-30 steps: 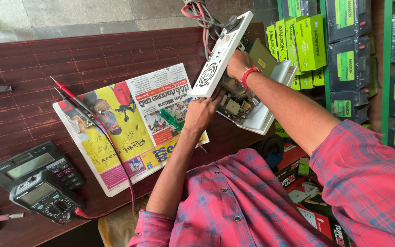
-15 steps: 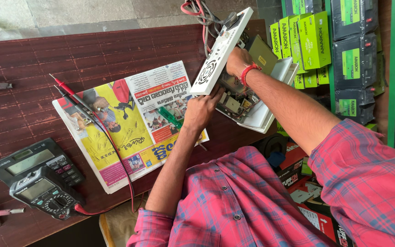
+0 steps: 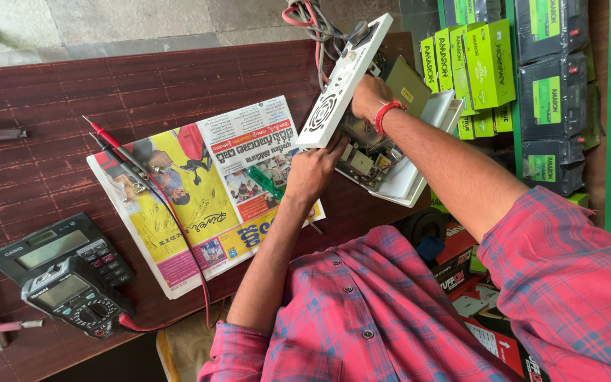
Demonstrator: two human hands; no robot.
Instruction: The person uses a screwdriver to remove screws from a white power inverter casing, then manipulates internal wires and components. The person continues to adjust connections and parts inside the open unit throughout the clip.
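My left hand (image 3: 311,172) grips the lower edge of the white cover (image 3: 344,81), the vented panel with the round fan grille, fingers curled shut around its rim. My right hand (image 3: 368,95), red band at the wrist, reaches behind that cover into the open case (image 3: 408,180); its fingers are hidden by the panel, so I cannot tell whether they are closed on anything. The case rests tilted at the far corner of the tabletop (image 3: 51,92), circuit board exposed, with a bundle of wires (image 3: 316,25) running from the cover's top end.

Assessment: the cover stands on edge, apart from the case on the near side, and the wires look to be the limiting factor. I judge it best to keep the cover tilted, not pulled outward, so the leads carry no strain, and to steady the case from sliding off the corner.

A green-handled screwdriver (image 3: 264,182) lies on the newspaper (image 3: 178,212), just beside my left wrist. The multimeter (image 3: 72,301) and calculator (image 3: 54,247) sit well apart.
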